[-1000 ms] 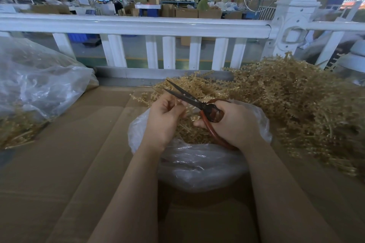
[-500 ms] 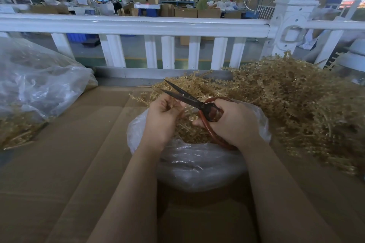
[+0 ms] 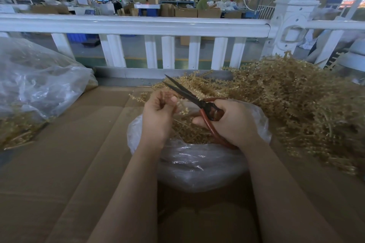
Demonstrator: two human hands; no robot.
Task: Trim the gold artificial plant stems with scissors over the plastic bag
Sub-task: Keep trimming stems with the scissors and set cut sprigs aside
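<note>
The gold stem (image 3: 178, 105) is pinched in the left hand (image 3: 158, 116), fingers curled tight around it, right above the open mouth of the plastic bag (image 3: 197, 163) that sits on the cardboard (image 3: 69, 154). The right hand (image 3: 235, 122) is wrapped around the red handles of the scissors (image 3: 195, 100), whose dark blades stand slightly parted and point up and away just past the left knuckles.

To cut cleanly here, I would want the stem fed deep toward the pivot, not the tips, with the left fingertips kept clear of the blades, and the cut made while the stem hangs over the bag so the offcut drops in rather than onto the cardboard.

The stem looks thin, wiry and studded with small beady leaves, likely stiff plastic that snaps rather than bends. The bag is clear, crinkly film, already holding gold trimmings. To the right lies a big tangled heap of gold stems (image 3: 296, 104), bristly and interlocked. A second, larger clear bag (image 3: 35, 85) slumps at the left, and a white railing (image 3: 138, 25) runs behind.
</note>
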